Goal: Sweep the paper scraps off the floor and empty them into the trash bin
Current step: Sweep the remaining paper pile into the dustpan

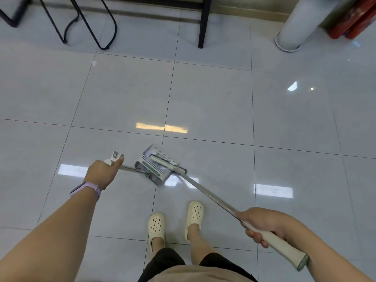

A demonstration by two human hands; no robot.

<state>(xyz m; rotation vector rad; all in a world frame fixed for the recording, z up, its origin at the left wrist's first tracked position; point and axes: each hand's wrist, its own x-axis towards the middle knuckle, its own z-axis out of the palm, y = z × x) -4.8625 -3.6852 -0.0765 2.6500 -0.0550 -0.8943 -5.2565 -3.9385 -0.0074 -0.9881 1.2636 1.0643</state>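
My left hand (pixel 103 174) grips the top of the dustpan's metal handle. The grey dustpan (pixel 154 165) lies on the tiled floor just ahead of my feet. My right hand (pixel 262 224) holds the broom's cream grip, and its silver pole (pixel 207 193) runs up-left to the broom head (pixel 168 162). That head rests inside the dustpan's mouth, against the comb teeth. One small white paper scrap (pixel 94 62) lies on the floor far off at the upper left. Any scraps inside the pan are hidden. No trash bin is in sight.
Black metal chair and table legs (pixel 203 23) stand along the back wall. A grey cylinder (pixel 295 27) and a red object (pixel 354 19) stand at the back right. My feet in cream clogs (pixel 175 220) are just behind the dustpan. Glossy tiles reflect ceiling lights.
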